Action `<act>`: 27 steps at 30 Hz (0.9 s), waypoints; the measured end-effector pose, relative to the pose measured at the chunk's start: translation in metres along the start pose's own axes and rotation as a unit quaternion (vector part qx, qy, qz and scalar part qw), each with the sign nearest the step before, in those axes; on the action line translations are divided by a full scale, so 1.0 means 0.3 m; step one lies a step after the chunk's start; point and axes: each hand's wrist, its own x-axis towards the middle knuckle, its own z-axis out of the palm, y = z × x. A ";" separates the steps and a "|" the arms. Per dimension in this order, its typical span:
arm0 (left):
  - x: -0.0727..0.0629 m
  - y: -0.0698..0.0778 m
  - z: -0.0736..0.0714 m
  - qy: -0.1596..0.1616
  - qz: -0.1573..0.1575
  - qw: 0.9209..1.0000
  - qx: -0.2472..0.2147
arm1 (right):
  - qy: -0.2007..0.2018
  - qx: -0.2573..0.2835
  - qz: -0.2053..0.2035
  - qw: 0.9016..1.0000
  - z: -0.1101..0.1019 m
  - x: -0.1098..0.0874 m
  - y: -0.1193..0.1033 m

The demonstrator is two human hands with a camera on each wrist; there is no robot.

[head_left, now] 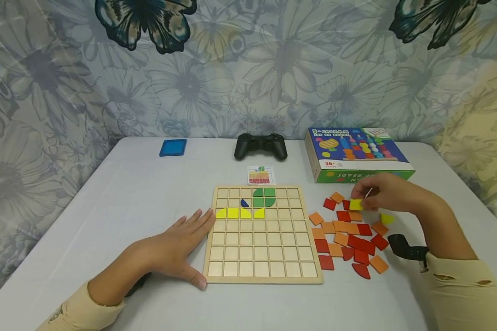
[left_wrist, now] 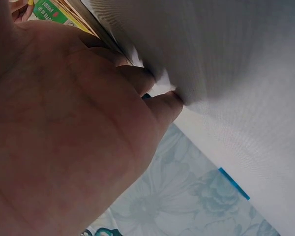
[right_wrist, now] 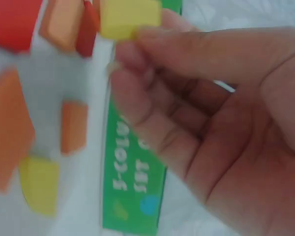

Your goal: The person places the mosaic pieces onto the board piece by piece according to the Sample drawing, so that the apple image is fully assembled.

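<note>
A wooden grid board (head_left: 262,271) lies on the white table, with green, yellow and blue pieces in its upper rows. My left hand (head_left: 181,243) rests flat and open on the table, fingers touching the board's left edge; the left wrist view shows its palm (left_wrist: 64,128) against the tabletop. My right hand (head_left: 387,195) pinches a yellow square tile (head_left: 355,204) between thumb and fingertips above a pile of red and orange tiles (head_left: 349,236). The right wrist view shows the same yellow tile (right_wrist: 130,18) in my fingertips (right_wrist: 152,37).
A small pattern card (head_left: 261,174) lies behind the board. A black game controller (head_left: 260,146), a blue tile box (head_left: 173,147) and a colourful toy box (head_left: 356,154) stand further back. Another yellow tile (head_left: 386,219) lies by the pile. A flowered curtain hangs behind the table.
</note>
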 end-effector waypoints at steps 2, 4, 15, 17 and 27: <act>0.000 0.001 0.000 -0.001 -0.001 1.000 0.000 | 0.010 0.009 -0.012 1.000 0.015 0.010 -0.020; 0.001 0.000 0.000 -0.001 -0.004 1.000 0.002 | 0.020 0.019 -0.019 0.999 0.034 0.022 -0.046; 0.008 0.001 -0.002 -0.004 -0.008 1.000 0.006 | 0.018 0.042 -0.030 0.999 0.102 0.082 -0.179; 0.009 0.003 -0.003 -0.005 -0.011 1.000 0.005 | 0.010 0.055 -0.032 0.998 0.113 0.093 -0.201; 0.000 -0.001 0.000 -0.003 -0.002 1.000 -0.001 | -0.014 0.091 -0.059 0.994 0.199 0.180 -0.328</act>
